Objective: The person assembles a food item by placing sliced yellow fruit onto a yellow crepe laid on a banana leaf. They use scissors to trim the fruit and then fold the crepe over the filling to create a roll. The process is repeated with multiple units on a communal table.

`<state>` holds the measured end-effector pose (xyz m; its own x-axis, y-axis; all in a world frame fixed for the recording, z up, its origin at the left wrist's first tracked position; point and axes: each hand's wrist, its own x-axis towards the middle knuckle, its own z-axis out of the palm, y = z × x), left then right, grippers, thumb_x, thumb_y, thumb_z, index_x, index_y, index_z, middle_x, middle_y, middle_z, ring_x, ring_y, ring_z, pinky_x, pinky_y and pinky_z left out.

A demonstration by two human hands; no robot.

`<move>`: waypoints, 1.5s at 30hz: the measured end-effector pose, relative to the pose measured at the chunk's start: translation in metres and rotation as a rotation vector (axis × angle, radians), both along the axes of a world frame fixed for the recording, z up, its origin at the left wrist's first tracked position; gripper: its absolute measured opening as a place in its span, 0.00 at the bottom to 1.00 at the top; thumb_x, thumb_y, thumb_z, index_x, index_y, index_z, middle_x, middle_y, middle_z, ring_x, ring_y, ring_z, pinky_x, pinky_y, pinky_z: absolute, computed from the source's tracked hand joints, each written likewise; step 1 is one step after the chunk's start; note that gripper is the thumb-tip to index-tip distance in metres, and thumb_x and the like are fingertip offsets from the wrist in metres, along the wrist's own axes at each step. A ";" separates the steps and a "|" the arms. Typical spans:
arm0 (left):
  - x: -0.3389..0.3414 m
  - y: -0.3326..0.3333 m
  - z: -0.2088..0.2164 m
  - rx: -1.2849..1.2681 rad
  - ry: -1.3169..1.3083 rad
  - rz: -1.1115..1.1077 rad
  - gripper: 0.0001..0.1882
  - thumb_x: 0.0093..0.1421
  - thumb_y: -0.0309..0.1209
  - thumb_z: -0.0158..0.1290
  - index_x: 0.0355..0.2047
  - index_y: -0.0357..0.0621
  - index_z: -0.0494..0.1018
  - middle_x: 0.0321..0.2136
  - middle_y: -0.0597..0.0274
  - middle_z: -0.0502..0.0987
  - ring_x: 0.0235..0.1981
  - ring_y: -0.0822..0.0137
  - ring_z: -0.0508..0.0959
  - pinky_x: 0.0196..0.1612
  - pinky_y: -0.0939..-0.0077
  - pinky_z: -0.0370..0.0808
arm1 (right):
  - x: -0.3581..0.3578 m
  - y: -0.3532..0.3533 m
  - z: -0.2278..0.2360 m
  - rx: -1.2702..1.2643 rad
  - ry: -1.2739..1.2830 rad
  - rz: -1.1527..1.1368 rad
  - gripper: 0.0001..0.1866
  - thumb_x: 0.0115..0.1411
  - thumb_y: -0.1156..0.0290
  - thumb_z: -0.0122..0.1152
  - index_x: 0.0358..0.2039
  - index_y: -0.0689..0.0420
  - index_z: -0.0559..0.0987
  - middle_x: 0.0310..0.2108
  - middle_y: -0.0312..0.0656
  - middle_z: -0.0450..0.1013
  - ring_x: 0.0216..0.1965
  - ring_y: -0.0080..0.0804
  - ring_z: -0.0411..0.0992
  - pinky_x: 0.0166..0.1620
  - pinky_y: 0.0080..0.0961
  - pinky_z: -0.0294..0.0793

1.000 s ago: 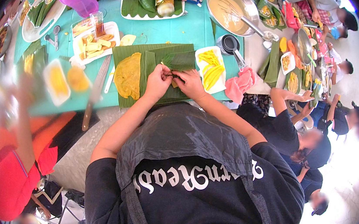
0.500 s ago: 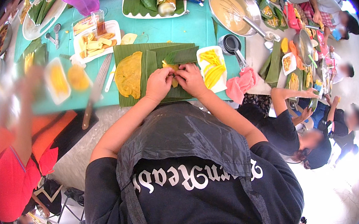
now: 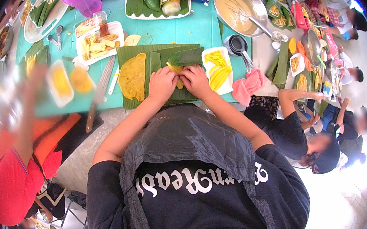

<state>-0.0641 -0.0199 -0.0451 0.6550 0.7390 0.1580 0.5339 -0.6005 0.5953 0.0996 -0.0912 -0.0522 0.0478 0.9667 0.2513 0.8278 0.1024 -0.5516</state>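
My left hand [image 3: 161,83] and my right hand [image 3: 195,82] meet over a banana leaf [image 3: 155,60], fingertips nearly touching. Between them they pinch a small yellow crepe [image 3: 180,83], mostly covered by my fingers. Beyond it, a folded strip of green leaf [image 3: 186,57] lies on the larger leaf. To the left of my left hand a flat yellow crepe [image 3: 133,78] rests on the same leaf. Close to my right hand stands a white tray [image 3: 229,70] of yellow strips and slices.
A long knife [image 3: 99,96] lies at left by the table edge. Ahead are a white tray [image 3: 79,46] of pale sticks and a steel bowl [image 3: 219,10] of batter with a whisk. Black measuring cups [image 3: 236,44] and a pink cloth [image 3: 247,86] sit at right. Another person's red sleeve [image 3: 9,177] is left.
My hands stay over the small crepe; my left fingers have shifted slightly. The view has moved very slightly. The person at left has moved an arm a little.
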 end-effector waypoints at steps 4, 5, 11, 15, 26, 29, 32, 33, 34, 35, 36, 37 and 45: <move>0.000 0.002 -0.002 -0.026 0.022 -0.011 0.05 0.54 0.33 0.56 0.28 0.46 0.76 0.29 0.63 0.72 0.36 0.59 0.75 0.36 0.62 0.68 | 0.000 0.000 -0.002 -0.012 0.013 0.007 0.08 0.51 0.71 0.63 0.34 0.52 0.79 0.37 0.39 0.71 0.42 0.42 0.69 0.43 0.38 0.67; 0.000 0.002 -0.003 -0.031 0.025 -0.009 0.05 0.54 0.33 0.56 0.28 0.46 0.76 0.29 0.63 0.72 0.36 0.59 0.75 0.36 0.62 0.68 | 0.000 0.001 -0.001 -0.017 0.024 0.010 0.08 0.51 0.71 0.63 0.34 0.52 0.79 0.37 0.39 0.71 0.42 0.42 0.69 0.43 0.38 0.67; 0.001 0.002 -0.003 0.028 0.011 -0.005 0.05 0.54 0.34 0.56 0.26 0.48 0.75 0.28 0.65 0.72 0.35 0.62 0.75 0.34 0.62 0.67 | 0.000 0.004 -0.002 -0.034 0.064 0.004 0.07 0.51 0.72 0.62 0.33 0.54 0.79 0.38 0.40 0.71 0.43 0.43 0.68 0.45 0.39 0.66; 0.001 0.003 -0.002 0.015 0.035 -0.004 0.06 0.55 0.34 0.56 0.26 0.48 0.75 0.28 0.65 0.72 0.35 0.62 0.75 0.34 0.62 0.67 | -0.002 0.004 -0.005 -0.043 0.109 -0.037 0.06 0.51 0.73 0.62 0.32 0.54 0.78 0.39 0.43 0.70 0.45 0.46 0.67 0.46 0.40 0.66; 0.003 0.007 0.003 -0.137 0.050 -0.022 0.09 0.55 0.37 0.57 0.28 0.45 0.78 0.27 0.58 0.73 0.33 0.56 0.76 0.34 0.59 0.71 | -0.006 0.003 -0.007 -0.167 0.061 -0.093 0.05 0.53 0.71 0.60 0.32 0.54 0.79 0.41 0.45 0.68 0.47 0.49 0.64 0.49 0.44 0.64; 0.005 0.010 0.004 -0.273 0.086 -0.012 0.10 0.55 0.37 0.56 0.28 0.44 0.79 0.28 0.56 0.75 0.33 0.54 0.78 0.35 0.58 0.73 | -0.006 0.002 -0.008 -0.173 0.065 -0.087 0.05 0.53 0.71 0.60 0.32 0.54 0.78 0.41 0.45 0.69 0.47 0.49 0.64 0.49 0.44 0.64; 0.007 0.014 0.002 -0.408 0.107 0.001 0.11 0.55 0.37 0.55 0.27 0.42 0.79 0.29 0.54 0.77 0.32 0.51 0.78 0.35 0.58 0.74 | -0.004 0.003 -0.009 -0.134 0.100 -0.081 0.06 0.53 0.72 0.61 0.32 0.54 0.78 0.39 0.46 0.70 0.45 0.50 0.65 0.48 0.44 0.65; 0.008 0.015 0.001 -0.443 0.107 0.005 0.11 0.55 0.36 0.55 0.27 0.41 0.79 0.29 0.52 0.78 0.31 0.50 0.79 0.35 0.58 0.75 | -0.004 0.004 -0.008 -0.122 0.135 -0.085 0.06 0.52 0.72 0.61 0.33 0.55 0.78 0.38 0.47 0.70 0.44 0.50 0.66 0.47 0.43 0.66; 0.008 0.017 0.001 -0.519 0.134 0.004 0.11 0.55 0.36 0.55 0.28 0.40 0.79 0.29 0.52 0.79 0.31 0.52 0.79 0.35 0.59 0.75 | -0.003 0.004 -0.007 -0.110 0.170 -0.090 0.07 0.52 0.72 0.62 0.33 0.55 0.78 0.37 0.47 0.71 0.44 0.51 0.66 0.47 0.43 0.66; 0.009 0.019 0.004 -0.595 0.162 0.004 0.11 0.56 0.35 0.55 0.29 0.39 0.79 0.29 0.52 0.79 0.30 0.53 0.79 0.34 0.61 0.75 | -0.004 0.004 -0.006 -0.119 0.189 -0.130 0.07 0.52 0.72 0.62 0.32 0.55 0.78 0.36 0.48 0.71 0.43 0.51 0.66 0.47 0.43 0.66; 0.010 0.021 0.006 -0.670 0.190 0.003 0.12 0.56 0.35 0.55 0.30 0.38 0.79 0.30 0.51 0.79 0.30 0.55 0.79 0.34 0.62 0.75 | -0.005 0.003 -0.005 -0.127 0.207 -0.170 0.07 0.52 0.72 0.63 0.32 0.55 0.78 0.36 0.48 0.71 0.42 0.51 0.67 0.46 0.42 0.67; 0.011 0.022 -0.001 -0.743 0.150 0.008 0.12 0.57 0.35 0.55 0.31 0.37 0.79 0.30 0.53 0.80 0.30 0.58 0.79 0.34 0.64 0.74 | -0.006 0.001 -0.004 -0.136 0.226 -0.210 0.07 0.51 0.72 0.63 0.32 0.56 0.78 0.35 0.48 0.71 0.41 0.52 0.67 0.46 0.42 0.67; 0.004 0.024 -0.017 -1.078 -0.096 0.063 0.14 0.60 0.36 0.54 0.36 0.36 0.80 0.27 0.64 0.79 0.26 0.73 0.74 0.30 0.74 0.72 | -0.012 -0.013 -0.003 -0.148 0.268 -0.295 0.08 0.47 0.66 0.67 0.27 0.56 0.82 0.39 0.50 0.73 0.45 0.51 0.68 0.50 0.42 0.65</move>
